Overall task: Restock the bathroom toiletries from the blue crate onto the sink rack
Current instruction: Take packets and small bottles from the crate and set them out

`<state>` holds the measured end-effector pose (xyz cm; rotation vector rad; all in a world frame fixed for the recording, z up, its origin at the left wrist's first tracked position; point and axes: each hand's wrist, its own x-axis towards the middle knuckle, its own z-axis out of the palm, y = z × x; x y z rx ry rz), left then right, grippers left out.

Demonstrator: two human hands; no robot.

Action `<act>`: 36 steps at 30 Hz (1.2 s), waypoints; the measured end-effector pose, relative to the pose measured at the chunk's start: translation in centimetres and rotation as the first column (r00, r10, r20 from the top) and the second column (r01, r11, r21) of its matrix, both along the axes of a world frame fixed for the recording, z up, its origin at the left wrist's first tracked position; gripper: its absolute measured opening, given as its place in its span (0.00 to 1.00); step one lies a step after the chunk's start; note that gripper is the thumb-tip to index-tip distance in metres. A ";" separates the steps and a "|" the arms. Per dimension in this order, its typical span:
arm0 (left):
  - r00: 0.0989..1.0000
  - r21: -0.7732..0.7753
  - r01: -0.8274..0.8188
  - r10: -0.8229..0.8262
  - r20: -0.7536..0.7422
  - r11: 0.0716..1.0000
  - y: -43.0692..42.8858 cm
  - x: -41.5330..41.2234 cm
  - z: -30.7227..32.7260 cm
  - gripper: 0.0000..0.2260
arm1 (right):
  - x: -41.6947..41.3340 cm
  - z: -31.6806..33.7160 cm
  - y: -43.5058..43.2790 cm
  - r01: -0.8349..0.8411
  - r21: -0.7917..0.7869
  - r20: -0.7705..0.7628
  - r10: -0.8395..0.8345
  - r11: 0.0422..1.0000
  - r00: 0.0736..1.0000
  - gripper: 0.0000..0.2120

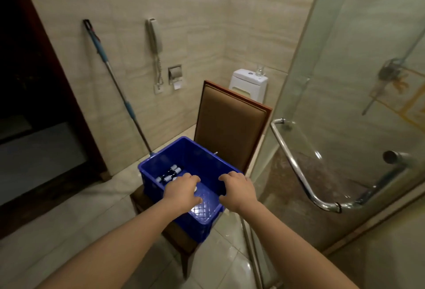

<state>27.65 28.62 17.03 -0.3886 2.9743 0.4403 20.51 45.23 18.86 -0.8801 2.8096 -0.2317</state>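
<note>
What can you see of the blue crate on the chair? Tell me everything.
The blue crate is a rectangular, open-topped bin of plastic with a diamond-embossed floor. It sits on the seat of a brown padded chair. A few small dark bottles with white caps lie in its far left corner. The left hand and right hand reach over its opening; whether they touch it is unclear.

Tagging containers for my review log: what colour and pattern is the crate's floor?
Blue, with a diamond grid; the crate floor shows best in the head view.
</note>
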 end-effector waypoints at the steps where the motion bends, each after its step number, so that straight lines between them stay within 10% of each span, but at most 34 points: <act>1: 1.000 0.005 -0.021 0.021 0.001 1.000 -1.0 0.1 -0.1 0.28 | -0.1 -0.1 -0.9 -0.012 -0.004 -0.001 0.012 1.000 1.000 0.28; 36: 0.965 0.085 0.033 -0.054 0.257 0.996 -26.7 -12.4 -10.0 0.26 | -10.7 -11.0 -25.7 0.157 -0.029 0.246 -0.145 0.987 0.958 0.24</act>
